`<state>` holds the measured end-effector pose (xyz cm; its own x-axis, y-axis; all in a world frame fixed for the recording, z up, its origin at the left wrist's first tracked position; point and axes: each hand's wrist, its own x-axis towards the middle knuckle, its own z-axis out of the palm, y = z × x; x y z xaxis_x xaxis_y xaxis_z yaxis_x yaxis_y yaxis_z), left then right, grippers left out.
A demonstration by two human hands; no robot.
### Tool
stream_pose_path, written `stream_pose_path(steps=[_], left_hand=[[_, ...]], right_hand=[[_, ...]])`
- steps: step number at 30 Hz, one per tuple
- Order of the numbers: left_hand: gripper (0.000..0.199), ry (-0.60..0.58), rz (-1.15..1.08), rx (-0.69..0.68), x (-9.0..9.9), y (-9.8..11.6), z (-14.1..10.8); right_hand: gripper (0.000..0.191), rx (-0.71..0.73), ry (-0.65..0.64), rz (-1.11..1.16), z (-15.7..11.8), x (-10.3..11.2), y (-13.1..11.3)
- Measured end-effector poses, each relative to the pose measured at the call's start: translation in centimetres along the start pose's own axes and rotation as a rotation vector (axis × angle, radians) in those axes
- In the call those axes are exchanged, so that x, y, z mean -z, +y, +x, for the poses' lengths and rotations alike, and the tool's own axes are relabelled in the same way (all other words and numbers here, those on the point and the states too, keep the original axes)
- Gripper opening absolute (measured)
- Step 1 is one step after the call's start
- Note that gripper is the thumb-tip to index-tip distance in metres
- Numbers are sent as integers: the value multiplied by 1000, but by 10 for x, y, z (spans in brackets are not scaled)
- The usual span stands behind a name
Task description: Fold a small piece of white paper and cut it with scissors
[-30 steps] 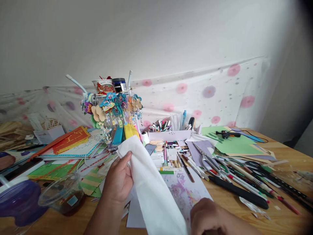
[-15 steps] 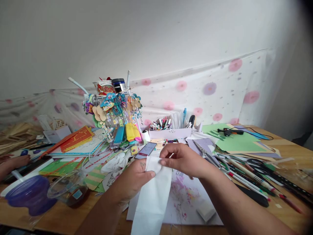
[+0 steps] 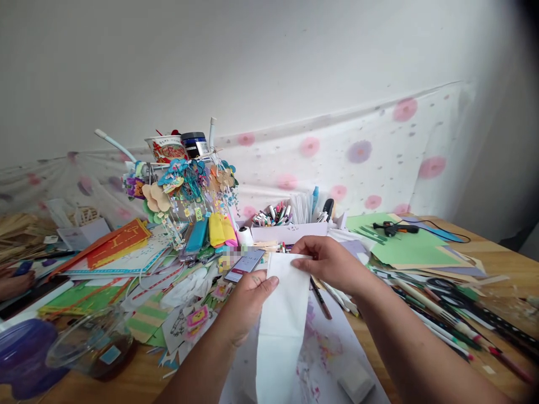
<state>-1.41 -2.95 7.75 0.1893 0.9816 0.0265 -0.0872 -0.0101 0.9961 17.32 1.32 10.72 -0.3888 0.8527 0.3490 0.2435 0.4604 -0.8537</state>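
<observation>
A long strip of white tissue hangs between my hands, with a crease across its lower half. My left hand pinches its left edge near the top, thumb on the front. My right hand grips the top right corner between thumb and bent fingers. The strip's lower end runs out of view. Beneath it lies a white sheet with pink and purple stains, bearing a small white square block. A dark pencil-like stick lies just below my right hand.
A phone lies beyond my left hand. Hanging paper flowers stand behind. Black-handled scissors and pens lie right, near a glue gun. A clear cup holds dark liquid. Another person's hand is at far left.
My hands have moved slightly right, and the tissue's bunched top is now spread flatter with a straight upper edge. The view has shifted, moving the left-side objects further left.
</observation>
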Motion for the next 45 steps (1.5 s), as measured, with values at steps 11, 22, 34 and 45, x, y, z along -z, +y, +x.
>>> stream_pose_path(steps=[11,22,34,45], left_hand=[[28,-140,-41,127,-13,-32,-28],[33,-80,-84,341,-33,-80,-43],[28,314,-605,21,-1,-46,-17],[23,235,-356,-19,10,-32,5]], right_hand=[[16,29,226,137,-5,29,-1],[15,-150,500,-481,-6,81,26],[26,256,-315,-619,-7,-36,0],[17,-63,477,-440,16,66,65]])
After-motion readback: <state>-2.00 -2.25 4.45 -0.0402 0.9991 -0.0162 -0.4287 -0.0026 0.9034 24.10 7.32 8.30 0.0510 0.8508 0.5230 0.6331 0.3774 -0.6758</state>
